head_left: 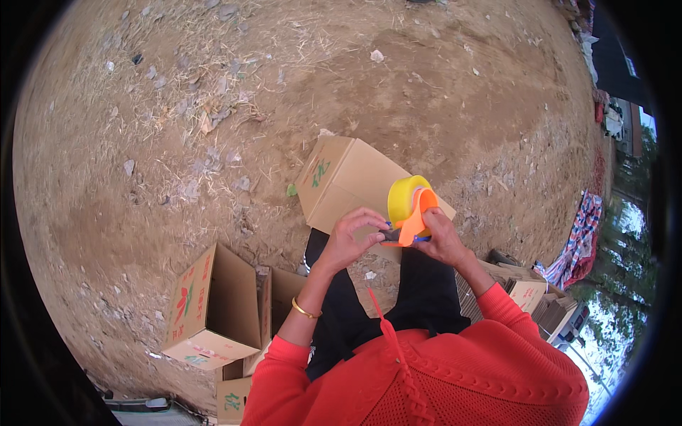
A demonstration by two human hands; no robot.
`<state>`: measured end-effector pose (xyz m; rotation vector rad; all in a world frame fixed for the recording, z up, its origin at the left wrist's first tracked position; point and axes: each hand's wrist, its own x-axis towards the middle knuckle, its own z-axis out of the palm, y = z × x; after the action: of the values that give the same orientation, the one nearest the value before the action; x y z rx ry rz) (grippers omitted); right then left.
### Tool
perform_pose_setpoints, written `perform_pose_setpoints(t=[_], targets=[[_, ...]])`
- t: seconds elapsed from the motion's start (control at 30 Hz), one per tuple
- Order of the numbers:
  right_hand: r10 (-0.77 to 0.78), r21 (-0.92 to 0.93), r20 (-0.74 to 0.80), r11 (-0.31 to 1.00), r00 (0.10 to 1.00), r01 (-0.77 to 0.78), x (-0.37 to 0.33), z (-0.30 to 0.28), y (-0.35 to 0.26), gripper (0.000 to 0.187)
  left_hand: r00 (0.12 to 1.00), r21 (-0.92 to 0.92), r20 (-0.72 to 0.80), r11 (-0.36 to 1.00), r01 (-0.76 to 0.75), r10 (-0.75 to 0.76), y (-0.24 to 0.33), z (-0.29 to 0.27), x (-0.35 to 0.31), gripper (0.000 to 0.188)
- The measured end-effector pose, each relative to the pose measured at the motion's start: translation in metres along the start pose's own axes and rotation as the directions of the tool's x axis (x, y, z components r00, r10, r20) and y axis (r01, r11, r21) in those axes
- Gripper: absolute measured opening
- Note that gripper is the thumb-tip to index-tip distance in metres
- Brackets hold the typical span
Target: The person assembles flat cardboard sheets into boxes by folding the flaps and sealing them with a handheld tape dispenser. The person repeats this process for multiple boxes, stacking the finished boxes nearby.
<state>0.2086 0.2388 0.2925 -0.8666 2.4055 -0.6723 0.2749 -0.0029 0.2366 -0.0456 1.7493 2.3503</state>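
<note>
The right hand [442, 238] clamps its fingers around an orange tape dispenser [428, 201]; the left hand [349, 238] pinches its dark end [391, 234]. A cardboard box [359, 177] sits on the far side.

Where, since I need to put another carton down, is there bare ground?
Mostly bare: the brown dirt ground beyond the central brown cardboard carton, bordered left by pale scattered straw. Crowded: lower left, with open brown cardboard boxes; lower right, with stacked flattened cardboard; and near the carton's right end, around the orange plastic tape dispenser.
</note>
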Motion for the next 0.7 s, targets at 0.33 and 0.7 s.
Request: perform_pose_setpoints(t=[0.33, 0.7], targets=[[0.178, 0.056, 0.176, 0.980, 0.968, -0.191, 0.003, 0.004, -0.007, 0.062, 0.982, -0.347, -0.097, 0.930, 0.119, -0.162, -0.021, 0.000, 0.000, 0.012], [0.362, 0.298, 0.469, 0.794, 0.806, -0.530, 0.052, 0.024, -0.031, 0.059, 0.725, -0.243, -0.580, 0.928, 0.282, -0.371, -0.089, -0.038, 0.011, 0.006]])
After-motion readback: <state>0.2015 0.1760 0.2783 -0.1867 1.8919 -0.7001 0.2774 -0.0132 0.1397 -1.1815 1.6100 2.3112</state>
